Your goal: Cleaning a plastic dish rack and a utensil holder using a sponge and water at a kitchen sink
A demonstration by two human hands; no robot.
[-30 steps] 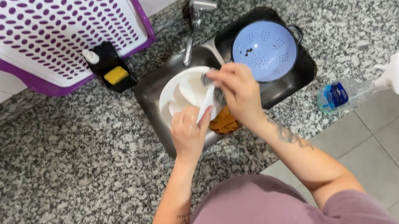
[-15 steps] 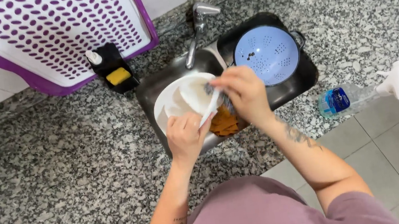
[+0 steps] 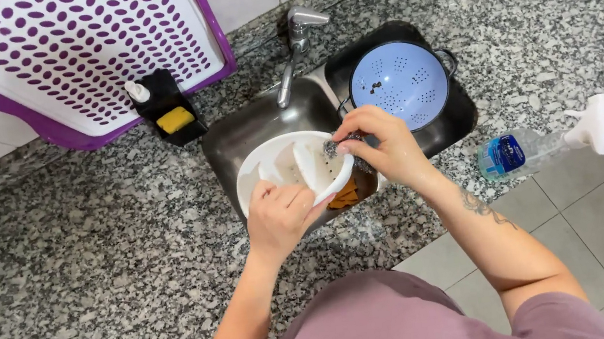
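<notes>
My left hand (image 3: 281,213) grips the near rim of a white divided plate (image 3: 287,165) and holds it tilted over the steel sink (image 3: 245,126). My right hand (image 3: 385,142) pinches a grey steel-wool scourer (image 3: 332,147) against the plate's right edge. A brown-orange item (image 3: 345,193) lies in the sink under the plate. The faucet (image 3: 294,48) stands behind the sink, pointing over the basin.
A blue colander (image 3: 400,83) rests in a black pan (image 3: 460,120) right of the sink. A spray bottle (image 3: 546,143) lies on the granite counter edge. A black sponge holder (image 3: 168,110) and a purple-rimmed perforated drying tray (image 3: 66,57) are at the back left.
The plate has tipped and shifted slightly toward me. My right hand has moved from the plate's middle to its right edge with the scourer.
</notes>
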